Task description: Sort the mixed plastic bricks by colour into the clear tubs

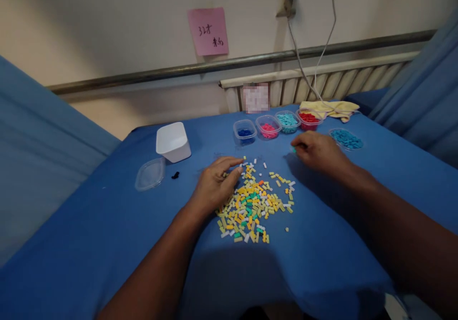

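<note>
A loose pile of small building bricks, mostly yellow with some white, green and a few orange, lies on the blue cloth. My left hand rests at the pile's upper left edge, thumb and fingers apart, with nothing visible held. To the right of the pile, my right hand is raised over the cloth with its fingertips pinched. A small green brick shows at those fingertips. Near that hand stand clear tubs of red bricks and turquoise bricks.
Farther left are tubs of pink bricks and dark blue bricks. Blue bricks fill a shallow clear container at right. A white box, clear lid and black pieces lie left. A yellow cloth sits behind.
</note>
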`<action>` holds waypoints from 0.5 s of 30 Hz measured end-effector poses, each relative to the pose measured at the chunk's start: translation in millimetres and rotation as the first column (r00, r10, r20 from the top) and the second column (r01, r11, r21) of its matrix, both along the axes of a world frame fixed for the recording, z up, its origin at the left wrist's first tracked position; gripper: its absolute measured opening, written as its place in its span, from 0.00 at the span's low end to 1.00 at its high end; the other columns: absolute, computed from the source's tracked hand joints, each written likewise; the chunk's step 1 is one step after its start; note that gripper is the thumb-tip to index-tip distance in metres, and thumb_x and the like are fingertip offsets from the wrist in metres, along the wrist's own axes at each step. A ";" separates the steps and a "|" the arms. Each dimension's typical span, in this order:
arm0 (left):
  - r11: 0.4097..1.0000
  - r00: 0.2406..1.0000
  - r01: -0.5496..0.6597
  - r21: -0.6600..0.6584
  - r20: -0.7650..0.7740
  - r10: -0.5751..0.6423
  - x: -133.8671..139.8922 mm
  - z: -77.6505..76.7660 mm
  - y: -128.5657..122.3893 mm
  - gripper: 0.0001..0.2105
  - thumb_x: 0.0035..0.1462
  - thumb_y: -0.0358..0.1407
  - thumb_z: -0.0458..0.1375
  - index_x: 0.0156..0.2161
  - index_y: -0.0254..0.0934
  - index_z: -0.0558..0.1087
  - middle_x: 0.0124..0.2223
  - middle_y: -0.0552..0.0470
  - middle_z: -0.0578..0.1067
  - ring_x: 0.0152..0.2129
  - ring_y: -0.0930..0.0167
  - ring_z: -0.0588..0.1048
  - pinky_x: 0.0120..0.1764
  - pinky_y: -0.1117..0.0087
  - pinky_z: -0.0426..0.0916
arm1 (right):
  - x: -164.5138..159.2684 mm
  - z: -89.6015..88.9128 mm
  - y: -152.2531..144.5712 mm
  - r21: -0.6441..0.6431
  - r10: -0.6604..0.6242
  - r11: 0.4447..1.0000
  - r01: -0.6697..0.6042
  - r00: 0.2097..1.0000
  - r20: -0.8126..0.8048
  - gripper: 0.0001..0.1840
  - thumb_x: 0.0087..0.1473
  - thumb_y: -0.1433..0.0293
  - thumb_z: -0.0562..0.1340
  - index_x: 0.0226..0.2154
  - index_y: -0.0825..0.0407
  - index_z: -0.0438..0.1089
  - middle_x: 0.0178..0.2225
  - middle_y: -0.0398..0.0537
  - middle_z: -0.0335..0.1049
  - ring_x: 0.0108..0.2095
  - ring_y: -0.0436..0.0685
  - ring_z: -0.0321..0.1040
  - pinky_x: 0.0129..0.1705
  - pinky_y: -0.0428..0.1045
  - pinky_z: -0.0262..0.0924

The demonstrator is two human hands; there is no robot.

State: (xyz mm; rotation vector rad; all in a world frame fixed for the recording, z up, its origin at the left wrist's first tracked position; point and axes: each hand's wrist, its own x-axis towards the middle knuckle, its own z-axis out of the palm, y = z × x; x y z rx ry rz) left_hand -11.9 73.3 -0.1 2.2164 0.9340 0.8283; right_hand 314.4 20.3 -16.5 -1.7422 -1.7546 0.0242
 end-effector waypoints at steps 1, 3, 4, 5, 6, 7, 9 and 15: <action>0.997 0.995 0.057 0.045 -0.087 -0.053 -3.9 0.7 0.0 0.20 0.73 0.47 0.58 0.61 0.41 0.80 0.64 0.43 0.79 0.63 0.58 0.75 0.68 0.51 0.67 | 12.2 -1.3 0.7 -0.040 -0.045 0.998 0.050 0.991 0.129 0.14 0.58 0.72 0.62 0.42 0.53 0.83 0.44 0.58 0.83 0.43 0.65 0.78 0.45 0.55 0.68; 0.978 0.941 0.201 0.063 -0.289 -0.175 -6.8 -0.6 -4.9 0.25 0.76 0.49 0.53 0.71 0.42 0.71 0.74 0.43 0.68 0.72 0.57 0.64 0.74 0.47 0.56 | 29.0 -5.0 0.7 -0.109 -0.079 0.987 0.116 0.953 0.293 0.16 0.59 0.72 0.60 0.44 0.55 0.83 0.44 0.62 0.83 0.41 0.65 0.78 0.42 0.54 0.66; 0.962 0.894 0.268 0.043 -0.384 -0.232 -5.8 -2.4 -9.1 0.28 0.77 0.50 0.51 0.74 0.43 0.66 0.77 0.44 0.62 0.76 0.57 0.58 0.75 0.45 0.50 | 33.4 -7.0 0.2 -0.135 -0.079 0.982 0.130 0.940 0.332 0.17 0.60 0.73 0.60 0.45 0.56 0.83 0.44 0.63 0.83 0.40 0.64 0.77 0.40 0.54 0.65; 0.947 0.844 0.319 0.019 -0.460 -0.275 -3.6 -4.8 -13.6 0.30 0.77 0.52 0.49 0.76 0.43 0.62 0.79 0.44 0.57 0.77 0.56 0.53 0.76 0.43 0.46 | 35.5 -8.7 -0.4 -0.151 -0.075 0.979 0.135 0.934 0.351 0.17 0.59 0.73 0.60 0.45 0.56 0.84 0.43 0.62 0.83 0.39 0.64 0.77 0.39 0.53 0.65; 0.935 0.801 0.354 -0.001 -0.516 -0.304 -0.5 -7.5 -17.9 0.31 0.78 0.53 0.47 0.78 0.44 0.59 0.80 0.44 0.53 0.78 0.56 0.49 0.76 0.43 0.44 | 35.2 -9.9 -1.1 -0.158 -0.069 0.978 0.133 0.931 0.358 0.17 0.59 0.73 0.60 0.45 0.55 0.84 0.43 0.62 0.83 0.39 0.64 0.77 0.39 0.53 0.65; 0.928 0.771 0.372 -0.010 -0.553 -0.315 3.1 -10.1 -21.2 0.32 0.78 0.54 0.46 0.79 0.43 0.57 0.81 0.44 0.51 0.79 0.56 0.47 0.77 0.43 0.42 | 32.7 -10.4 -1.8 -0.156 -0.063 0.980 0.127 0.931 0.359 0.17 0.60 0.72 0.60 0.45 0.54 0.84 0.43 0.61 0.83 0.39 0.64 0.77 0.40 0.54 0.65; 0.928 0.742 0.373 -0.007 -0.598 -0.303 10.2 -14.5 -23.0 0.33 0.78 0.54 0.42 0.79 0.41 0.54 0.81 0.45 0.48 0.79 0.58 0.44 0.77 0.46 0.39 | 20.9 -8.2 -3.6 -0.118 -0.044 0.989 0.090 0.938 0.343 0.17 0.63 0.69 0.60 0.46 0.53 0.83 0.45 0.60 0.83 0.42 0.67 0.78 0.42 0.55 0.67; 0.970 0.756 0.242 0.038 -0.634 -0.164 16.3 -19.7 4.0 0.34 0.78 0.53 0.40 0.79 0.38 0.54 0.81 0.41 0.47 0.79 0.56 0.44 0.76 0.44 0.36 | -57.3 12.5 -26.8 -0.048 0.511 0.859 -0.509 0.854 0.099 0.15 0.70 0.64 0.60 0.48 0.47 0.83 0.45 0.56 0.84 0.47 0.66 0.79 0.52 0.60 0.72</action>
